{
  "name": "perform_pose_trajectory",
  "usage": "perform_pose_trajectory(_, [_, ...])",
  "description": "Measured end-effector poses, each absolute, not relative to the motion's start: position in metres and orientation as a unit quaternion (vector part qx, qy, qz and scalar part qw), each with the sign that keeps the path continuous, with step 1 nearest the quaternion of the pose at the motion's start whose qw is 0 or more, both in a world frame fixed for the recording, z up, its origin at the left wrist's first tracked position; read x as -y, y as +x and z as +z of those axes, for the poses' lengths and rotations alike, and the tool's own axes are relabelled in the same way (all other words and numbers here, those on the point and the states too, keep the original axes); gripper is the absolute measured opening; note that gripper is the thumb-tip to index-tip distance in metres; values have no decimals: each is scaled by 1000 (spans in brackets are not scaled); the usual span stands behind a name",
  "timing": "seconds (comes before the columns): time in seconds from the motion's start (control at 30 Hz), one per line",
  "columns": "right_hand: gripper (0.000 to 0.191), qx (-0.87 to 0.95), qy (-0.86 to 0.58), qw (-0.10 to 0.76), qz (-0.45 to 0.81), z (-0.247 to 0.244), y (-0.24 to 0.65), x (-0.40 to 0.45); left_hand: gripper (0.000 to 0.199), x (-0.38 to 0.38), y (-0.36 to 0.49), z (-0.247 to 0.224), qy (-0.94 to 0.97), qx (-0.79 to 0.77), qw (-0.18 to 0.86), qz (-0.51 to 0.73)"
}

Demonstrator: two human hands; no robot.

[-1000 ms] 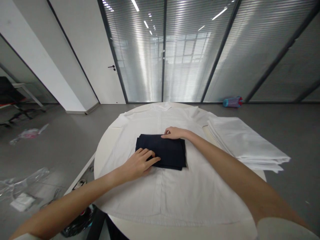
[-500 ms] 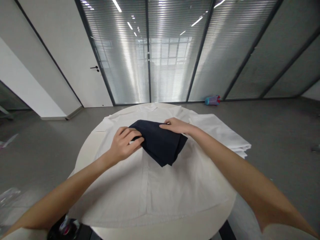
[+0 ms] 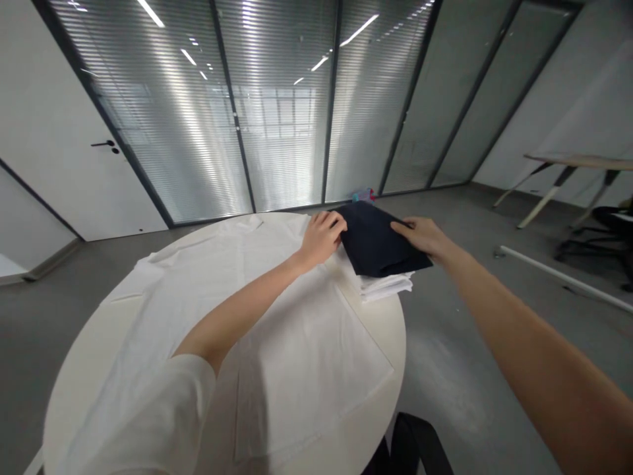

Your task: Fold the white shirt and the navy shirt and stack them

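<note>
A folded piece of dark navy cloth (image 3: 378, 241) is held between my two hands, over a stack of folded white cloth (image 3: 388, 287) at the table's right edge. My left hand (image 3: 324, 236) grips its left side with curled fingers. On its right side, my right hand (image 3: 424, 237) pinches the edge, thumb on top and fingers hidden underneath. Whether the navy cloth rests fully on the stack I cannot tell. A white shirt (image 3: 297, 356) lies spread flat across the round table, its collar toward the far edge.
The round white table (image 3: 390, 330) stands on a grey floor. Behind it run glass partitions (image 3: 281, 145) with blinds and a white door (image 3: 74, 165). A blue and red package (image 3: 363, 195) lies by the glass. To the right are a wooden-topped table (image 3: 583, 161) and a black chair (image 3: 608, 231).
Both hands have carried the navy cloth from above the middle of the white shirt rightward to the white stack. My view has turned to the right.
</note>
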State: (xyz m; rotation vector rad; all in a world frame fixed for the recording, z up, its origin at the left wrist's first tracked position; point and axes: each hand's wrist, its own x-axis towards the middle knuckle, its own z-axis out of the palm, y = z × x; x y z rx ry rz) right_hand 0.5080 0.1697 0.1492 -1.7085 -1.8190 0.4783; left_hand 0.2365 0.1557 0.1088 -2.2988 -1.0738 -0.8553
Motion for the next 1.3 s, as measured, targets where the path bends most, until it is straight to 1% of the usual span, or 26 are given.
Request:
perform_pose_trajectory(0.1, [51, 672, -699, 206, 134, 117, 512, -170, 28, -149, 245, 72, -878, 371, 210, -216])
perform_pose_trajectory(0.17, [53, 672, -714, 165, 102, 112, 508, -171, 28, -142, 247, 63, -881, 377, 202, -203])
perform_pose_trajectory(0.2, [54, 674, -717, 159, 78, 113, 505, -172, 27, -138, 247, 63, -876, 384, 197, -216])
perform_pose_trajectory(0.27, [59, 695, -695, 181, 12, 120, 496, -174, 30, -133, 248, 68, -863, 389, 186, -263])
perform_pose_trajectory(0.33, [63, 736, -639, 218, -52, 125, 485, -177, 39, -129, 250, 72, -864, 370, 168, -297])
perform_pose_trajectory(0.37, [64, 757, -613, 214, -66, 124, 479, -179, 44, -127, 252, 71, -872, 358, 155, -296])
perform_pose_trajectory(0.4, [64, 776, -598, 189, -65, 120, 474, -180, 48, -125, 254, 69, -882, 348, 141, -283])
perform_pose_trajectory(0.5, [69, 796, -602, 65, -15, 102, 461, -180, 57, -121, 259, 54, -906, 341, 108, -225])
perform_pose_trajectory(0.53, [71, 795, -606, 36, -1, 95, 459, -180, 58, -120, 260, 50, -908, 344, 103, -214])
perform_pose_trajectory(0.63, [78, 795, -606, 12, 5, 83, 460, -178, 62, -114, 254, 46, -917, 336, 96, -194])
perform_pose_trajectory(0.7, [81, 797, -604, 3, 1, 85, 463, -178, 63, -109, 239, 48, -923, 327, 93, -181])
perform_pose_trajectory(0.8, [79, 783, -621, -40, 5, 101, 459, -180, 61, -100, 188, 50, -917, 358, 91, -147])
perform_pose_trajectory(0.87, [72, 775, -628, -60, -28, 116, 444, -182, 56, -92, 135, 47, -894, 424, 90, -113])
perform_pose_trajectory(0.9, [67, 780, -621, -46, -61, 123, 432, -182, 54, -87, 105, 44, -872, 472, 89, -96])
perform_pose_trajectory(0.93, [61, 793, -600, -12, -101, 128, 416, -183, 52, -82, 72, 42, -846, 521, 88, -78])
perform_pose_trajectory(1.0, [54, 833, -524, 79, -161, 132, 376, -183, 47, -70, 7, 39, -769, 629, 100, -52])
perform_pose_trajectory(1.03, [53, 852, -483, 112, -168, 130, 353, -183, 44, -63, -24, 38, -731, 673, 107, -41])
perform_pose_trajectory(1.07, [53, 870, -449, 129, -159, 126, 330, -183, 43, -55, -52, 37, -698, 706, 110, -34])
perform_pose_trajectory(1.1, [54, 885, -427, 126, -139, 119, 306, -183, 44, -47, -78, 37, -664, 738, 112, -38])
perform_pose_trajectory(1.17, [58, 900, -418, 88, -80, 98, 265, -183, 49, -32, -120, 33, -608, 784, 109, -55])
perform_pose_trajectory(1.3, [65, 891, -454, 11, 13, 46, 215, -189, 61, -8, -169, 17, -550, 830, 59, -70])
